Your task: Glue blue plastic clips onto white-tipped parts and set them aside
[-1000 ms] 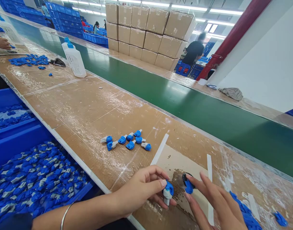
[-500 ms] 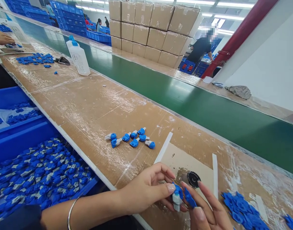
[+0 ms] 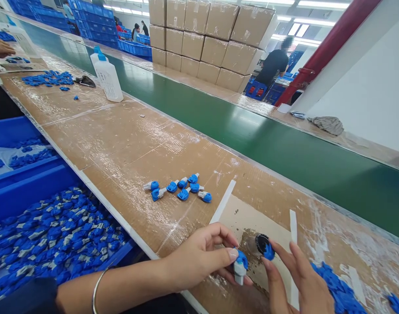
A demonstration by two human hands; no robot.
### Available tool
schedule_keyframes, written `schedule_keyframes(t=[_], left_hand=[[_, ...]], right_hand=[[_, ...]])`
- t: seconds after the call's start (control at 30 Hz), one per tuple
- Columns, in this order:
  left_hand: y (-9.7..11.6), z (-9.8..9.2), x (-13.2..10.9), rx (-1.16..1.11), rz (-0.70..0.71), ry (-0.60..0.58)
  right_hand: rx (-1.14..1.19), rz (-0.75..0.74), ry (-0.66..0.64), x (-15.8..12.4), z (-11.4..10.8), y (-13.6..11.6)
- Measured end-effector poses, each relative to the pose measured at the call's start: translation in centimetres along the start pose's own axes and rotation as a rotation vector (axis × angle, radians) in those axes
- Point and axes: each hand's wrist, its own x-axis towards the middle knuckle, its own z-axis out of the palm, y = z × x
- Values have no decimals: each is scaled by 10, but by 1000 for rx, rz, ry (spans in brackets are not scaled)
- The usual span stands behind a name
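Note:
My left hand point(image 3: 209, 253) pinches a blue plastic part with a grey-white nozzle-like end point(image 3: 240, 268), the pale end pointing down toward me. Between the thumb and forefinger of my right hand point(image 3: 299, 277) is a small blue plastic piece point(image 3: 269, 252), held at the near edge of a round black cap or dish point(image 3: 262, 242). That black piece rests on a beige card point(image 3: 251, 213) with a wet brown stain, framed by white strips. Beside my right hand lies a pile of loose blue pieces point(image 3: 338, 288). Farther left, several blue-and-white assembled parts point(image 3: 182, 194) are spread over the table.
A blue bin point(image 3: 55, 244) of similar parts stands below the table edge at left. White plastic bottles point(image 3: 108, 80) stand beside the green conveyor belt point(image 3: 212, 109). Stacked cartons point(image 3: 202, 43) line its far side. Another person's hand point(image 3: 0, 47) shows at far left.
My right hand has moved away from the left, carrying the small blue piece from beside the nozzle part over to the black cap. My left hand keeps its hold in nearly the same place.

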Motion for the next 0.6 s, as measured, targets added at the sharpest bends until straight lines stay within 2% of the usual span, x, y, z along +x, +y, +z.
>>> schedule_keyframes(t=[0.07, 0.2, 0.47, 0.53, 0.6], left_hand=[[1, 1, 0, 2, -12, 11], [3, 2, -2, -3, -24, 21], [1, 1, 0, 6, -20, 31], [1, 1, 0, 6, -16, 32], [1, 0, 0, -1, -14, 29]], right_hand=[[-87, 63, 6, 3, 1, -6], [-125, 51, 14, 4, 1, -15], [-160, 28, 24, 3, 5, -5], [-119, -46, 42, 3, 3, 1], [30, -89, 5, 3, -1, 1]])
